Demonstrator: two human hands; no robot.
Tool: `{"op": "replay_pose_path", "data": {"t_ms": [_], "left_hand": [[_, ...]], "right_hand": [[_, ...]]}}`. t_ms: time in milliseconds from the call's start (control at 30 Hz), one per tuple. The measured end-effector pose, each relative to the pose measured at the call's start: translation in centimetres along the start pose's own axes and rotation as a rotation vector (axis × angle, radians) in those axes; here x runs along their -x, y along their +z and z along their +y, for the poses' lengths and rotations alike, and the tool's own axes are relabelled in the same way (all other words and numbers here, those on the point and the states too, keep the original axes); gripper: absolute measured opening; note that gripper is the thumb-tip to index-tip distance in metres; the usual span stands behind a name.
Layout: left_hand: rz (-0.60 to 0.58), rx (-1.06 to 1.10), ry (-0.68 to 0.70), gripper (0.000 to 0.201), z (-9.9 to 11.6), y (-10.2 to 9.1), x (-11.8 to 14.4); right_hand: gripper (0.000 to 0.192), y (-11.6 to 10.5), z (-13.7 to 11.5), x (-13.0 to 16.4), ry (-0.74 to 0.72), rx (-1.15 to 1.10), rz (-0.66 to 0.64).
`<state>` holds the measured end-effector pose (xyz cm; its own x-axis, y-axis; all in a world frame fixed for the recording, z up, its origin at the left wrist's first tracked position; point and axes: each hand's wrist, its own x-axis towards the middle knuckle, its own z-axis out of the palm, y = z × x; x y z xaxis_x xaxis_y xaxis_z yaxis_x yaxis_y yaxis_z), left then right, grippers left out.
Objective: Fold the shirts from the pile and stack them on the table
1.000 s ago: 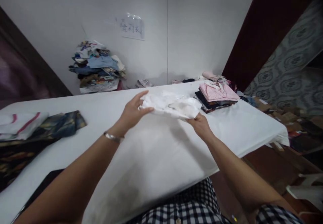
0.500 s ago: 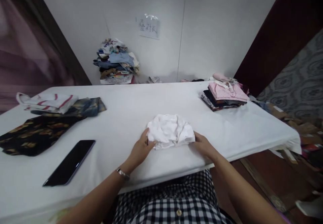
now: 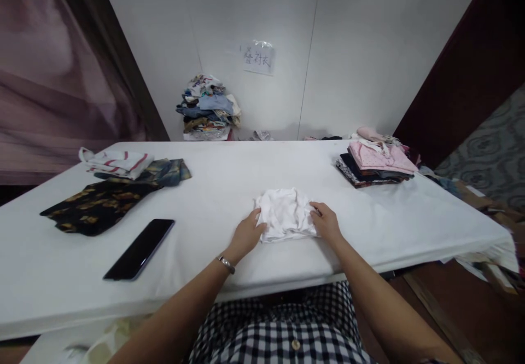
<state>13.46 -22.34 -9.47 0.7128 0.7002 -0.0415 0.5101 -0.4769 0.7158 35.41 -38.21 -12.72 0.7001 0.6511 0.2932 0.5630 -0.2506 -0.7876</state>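
Observation:
A folded white shirt (image 3: 286,214) lies on the white-covered table near its front edge, its top surface rumpled. At its left edge my left hand (image 3: 248,231) grips the cloth, thumb on top and fingers hidden at the side. My right hand (image 3: 325,221) holds the right edge, with thumb and fingertips bent over onto the fabric. Both hands are closed on the shirt, which rests flat between them.
The white tablecloth (image 3: 229,178) reaches the wall. Folded garments (image 3: 383,157), pink on top, are stacked at right. At left lie a red-striped white garment (image 3: 123,162), a dark patterned garment (image 3: 98,205) and a black phone (image 3: 139,249). A clothes pile (image 3: 211,107) stands behind.
The view has turned slightly left. My right hand has shifted from the shirt's lower right corner up onto its right side. My left hand stays at the left edge.

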Motion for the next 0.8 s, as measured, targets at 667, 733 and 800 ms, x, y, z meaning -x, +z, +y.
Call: {"op": "replay_pose_path", "data": {"t_ms": [667,733,800], "left_hand": [[0.046,-0.555,0.442,0.054,0.2,4.6,-3.4],[0.056,-0.563,0.441,0.054,-0.2,5.0,-3.3],[0.059,-0.560,0.438,0.055,-0.3,5.0,-3.3]], "right_hand": [[0.058,3.0,-3.8,-3.0,-0.194,0.503,-0.515],[0.059,3.4,-3.1,-3.1,-0.200,0.513,-0.513],[0.058,3.5,-2.7,-3.0,-0.196,0.513,-0.507]]}}
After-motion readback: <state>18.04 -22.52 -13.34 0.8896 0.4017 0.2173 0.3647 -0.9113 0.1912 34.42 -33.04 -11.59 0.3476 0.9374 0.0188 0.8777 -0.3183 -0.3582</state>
